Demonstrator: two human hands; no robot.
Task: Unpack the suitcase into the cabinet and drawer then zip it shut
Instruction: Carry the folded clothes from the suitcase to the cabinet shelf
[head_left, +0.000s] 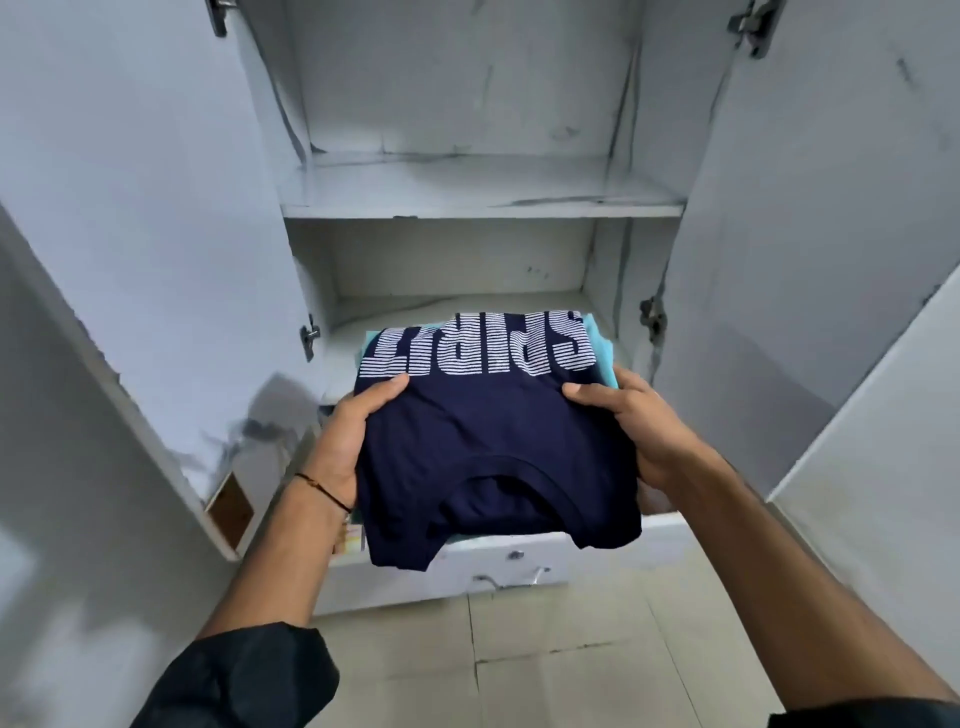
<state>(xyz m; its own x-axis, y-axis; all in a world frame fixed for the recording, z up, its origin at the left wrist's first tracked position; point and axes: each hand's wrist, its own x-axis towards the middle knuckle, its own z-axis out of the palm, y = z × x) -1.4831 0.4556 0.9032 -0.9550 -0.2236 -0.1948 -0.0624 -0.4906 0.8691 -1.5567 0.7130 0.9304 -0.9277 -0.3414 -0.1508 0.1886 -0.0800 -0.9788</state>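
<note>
A folded navy T-shirt (493, 441) with white striped lettering lies on top of a folded light-blue garment (600, 345). My left hand (348, 436) grips the stack's left side, thumb on top. My right hand (639, 421) grips its right side the same way. The stack hangs in front of the lower shelf (343, 338) of the open white cabinet (483, 208), above the pulled-out drawer (498, 566). The suitcase is out of view.
Both cabinet doors stand open: the left door (135, 260) and the right door (810, 234). The upper shelf (467, 189) is bare. The drawer front carries a metal handle (511, 577). Pale floor tiles (571, 660) lie below.
</note>
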